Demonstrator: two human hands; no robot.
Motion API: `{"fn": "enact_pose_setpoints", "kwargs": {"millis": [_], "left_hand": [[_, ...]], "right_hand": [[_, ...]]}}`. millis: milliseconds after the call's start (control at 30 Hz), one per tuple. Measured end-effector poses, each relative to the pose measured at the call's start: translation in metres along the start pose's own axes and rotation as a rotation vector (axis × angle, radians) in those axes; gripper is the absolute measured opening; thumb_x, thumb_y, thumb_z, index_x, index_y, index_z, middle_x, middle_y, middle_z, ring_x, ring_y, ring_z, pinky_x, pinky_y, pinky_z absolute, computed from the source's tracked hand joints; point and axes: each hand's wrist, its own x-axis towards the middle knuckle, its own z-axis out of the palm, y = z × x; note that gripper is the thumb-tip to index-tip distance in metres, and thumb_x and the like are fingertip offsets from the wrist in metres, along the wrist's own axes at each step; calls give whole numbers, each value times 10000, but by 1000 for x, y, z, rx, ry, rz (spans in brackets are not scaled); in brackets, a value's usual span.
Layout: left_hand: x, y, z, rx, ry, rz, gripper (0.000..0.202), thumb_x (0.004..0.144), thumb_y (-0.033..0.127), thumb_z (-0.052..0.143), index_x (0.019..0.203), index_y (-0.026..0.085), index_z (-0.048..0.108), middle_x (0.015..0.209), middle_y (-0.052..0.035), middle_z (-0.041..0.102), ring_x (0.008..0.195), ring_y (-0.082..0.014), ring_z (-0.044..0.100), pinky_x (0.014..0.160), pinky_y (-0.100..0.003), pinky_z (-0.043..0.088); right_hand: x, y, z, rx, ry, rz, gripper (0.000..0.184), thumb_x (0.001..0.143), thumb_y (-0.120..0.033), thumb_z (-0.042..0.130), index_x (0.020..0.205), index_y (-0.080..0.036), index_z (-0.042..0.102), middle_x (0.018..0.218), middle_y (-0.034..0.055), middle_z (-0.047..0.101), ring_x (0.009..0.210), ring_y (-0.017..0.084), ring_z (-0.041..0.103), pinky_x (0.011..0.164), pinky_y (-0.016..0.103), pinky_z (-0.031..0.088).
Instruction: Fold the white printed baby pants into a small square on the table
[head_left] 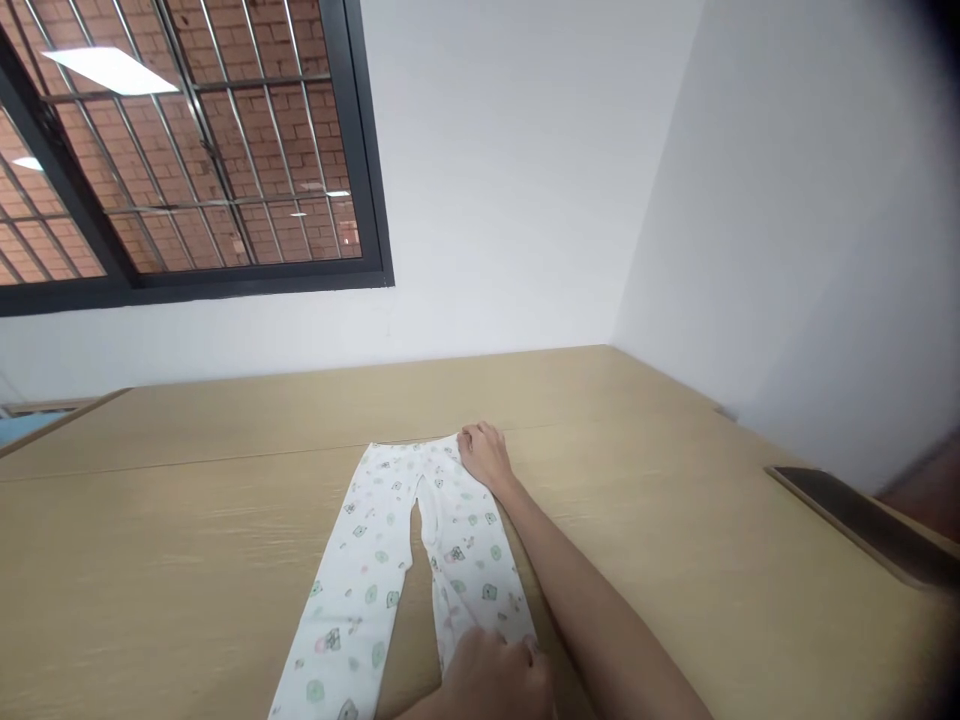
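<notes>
A pair of white pants [465,540], printed with small green and grey figures, lies on the wooden tabletop. Its waistband is at the far end and the two legs run toward me, spread apart. With fingers curled, my right hand [486,452] grips the right corner of the waistband. Low in the view, my left hand [499,672] is closed on the right leg of the pants, where the cloth has some creases. The lower end of that leg is hidden behind this hand. The left leg lies fairly flat and runs out of the picture at the bottom.
The wooden tabletop [187,560] reaches back to a white wall [510,200], with another wall at the right. A dark flat panel [862,520] is set near the table's right edge. Up left is a dark-framed window [379,200] with metal bars.
</notes>
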Motion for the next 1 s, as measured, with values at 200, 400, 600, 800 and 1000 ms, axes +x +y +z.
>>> {"fn": "enact_pose_setpoints", "kwargs": {"millis": [200,400,600,800,1000], "left_hand": [[0,3,-3,163,-104,-93,483,804,471,626,1151,149,720,979,-249,731,893,-436,708,694,-553,533],[-5,5,-7,244,-57,-84,451,729,370,616,1098,135,727,886,-210,746,772,-404,710,666,-513,517],[-21,6,-26,163,10,-97,214,820,324,509,790,235,701,818,-113,731,757,-304,677,632,-409,468],[-42,0,-36,-56,96,-155,215,883,331,476,783,252,649,844,-49,721,846,-245,637,750,-368,461],[-67,-15,-20,-371,270,-312,395,921,560,450,809,243,657,747,-44,695,699,-194,614,650,-302,459]], "right_hand": [[1,7,-1,106,-29,30,201,939,-302,561,927,-199,734,946,61,721,962,217,620,904,336,374],[3,7,-2,188,-16,78,162,878,-246,616,984,-242,738,1004,36,742,1026,216,636,945,352,362],[3,9,-1,236,-14,169,201,896,-298,617,1055,-228,719,957,46,754,1003,218,657,961,366,383],[2,10,1,286,-15,172,126,820,-288,700,918,-219,742,1068,90,728,1128,283,598,1039,455,332],[4,15,3,564,-28,140,158,805,-225,658,949,-203,719,900,33,734,840,182,661,829,316,487]]}}
